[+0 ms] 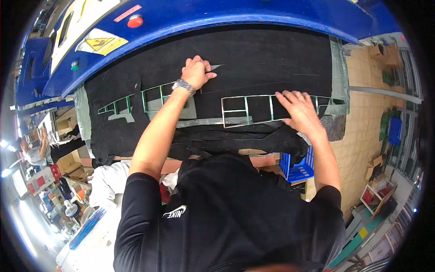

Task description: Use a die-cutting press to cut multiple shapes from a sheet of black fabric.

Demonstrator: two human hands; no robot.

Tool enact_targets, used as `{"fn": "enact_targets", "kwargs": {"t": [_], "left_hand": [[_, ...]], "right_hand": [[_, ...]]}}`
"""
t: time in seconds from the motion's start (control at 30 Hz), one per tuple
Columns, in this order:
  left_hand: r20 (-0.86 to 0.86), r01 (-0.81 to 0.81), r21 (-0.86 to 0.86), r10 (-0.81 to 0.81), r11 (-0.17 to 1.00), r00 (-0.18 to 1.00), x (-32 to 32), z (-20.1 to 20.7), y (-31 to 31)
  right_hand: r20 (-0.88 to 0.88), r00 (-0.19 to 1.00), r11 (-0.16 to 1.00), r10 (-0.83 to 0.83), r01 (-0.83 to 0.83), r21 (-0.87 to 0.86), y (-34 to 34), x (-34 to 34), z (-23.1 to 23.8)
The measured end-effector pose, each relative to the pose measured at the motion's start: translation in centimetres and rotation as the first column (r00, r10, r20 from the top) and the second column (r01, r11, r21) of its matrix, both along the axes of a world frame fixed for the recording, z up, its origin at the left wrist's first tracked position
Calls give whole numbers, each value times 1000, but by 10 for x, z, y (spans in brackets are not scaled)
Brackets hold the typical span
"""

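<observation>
In the head view, a black fabric sheet (253,59) covers the bed of a blue cutting press (217,16), and everything else is placed from that sheet. The left hand (197,72) lies near the middle of the sheet, fingers curled together and knuckles up; a thin pale sliver (216,67) pokes out just beside its fingertips, but whether the hand pinches it cannot be told. A metal wristwatch (183,86) sits on that wrist. The right hand (301,111) rests toward the sheet's near right part, fingers spread flat and pressing on a green-edged steel cutting die (253,111), a ladder-like frame of open cells lying flat on the fabric; a ring shows on one finger. A second green cutting die (154,97) lies on the sheet's near left part, partly crossed by the left forearm. Along the sheet's near edge, loose black fabric offcuts (235,138) hang in a heap toward the person's body. Beyond the sheet's far edge, on the press housing, are a red push button (135,21) and a yellow warning label (102,44). Below the sheet's near right corner stands a blue plastic crate (299,167). Another person (38,152) stands well off to the sheet's left.
</observation>
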State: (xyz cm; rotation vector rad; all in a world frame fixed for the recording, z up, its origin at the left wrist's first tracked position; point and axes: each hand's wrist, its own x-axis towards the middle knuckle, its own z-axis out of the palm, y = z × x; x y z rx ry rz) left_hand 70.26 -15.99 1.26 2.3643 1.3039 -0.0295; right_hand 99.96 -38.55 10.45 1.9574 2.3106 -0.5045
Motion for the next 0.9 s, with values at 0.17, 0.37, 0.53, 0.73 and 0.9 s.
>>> {"fn": "enact_targets", "kwargs": {"t": [0.17, 0.37, 0.53, 0.73, 0.9], "left_hand": [[682, -22, -291, 224, 956, 697, 2, 72, 25], [756, 5, -324, 256, 946, 603, -26, 217, 5], [430, 197, 295, -314, 935, 846, -30, 263, -31], [480, -191, 148, 98, 970, 872, -76, 324, -68], [707, -641, 70, 415, 764, 573, -222, 302, -127]], "right_hand": [[-50, 998, 998, -36, 38, 41, 6, -4, -15], [-86, 996, 999, 9, -6, 37, 48, -8, -31], [-695, 696, 935, 178, 100, 339, 114, -52, 35], [-953, 208, 908, 222, -401, 124, 194, -154, 57], [-906, 422, 592, -15, -726, -348, 196, -191, 31]]}}
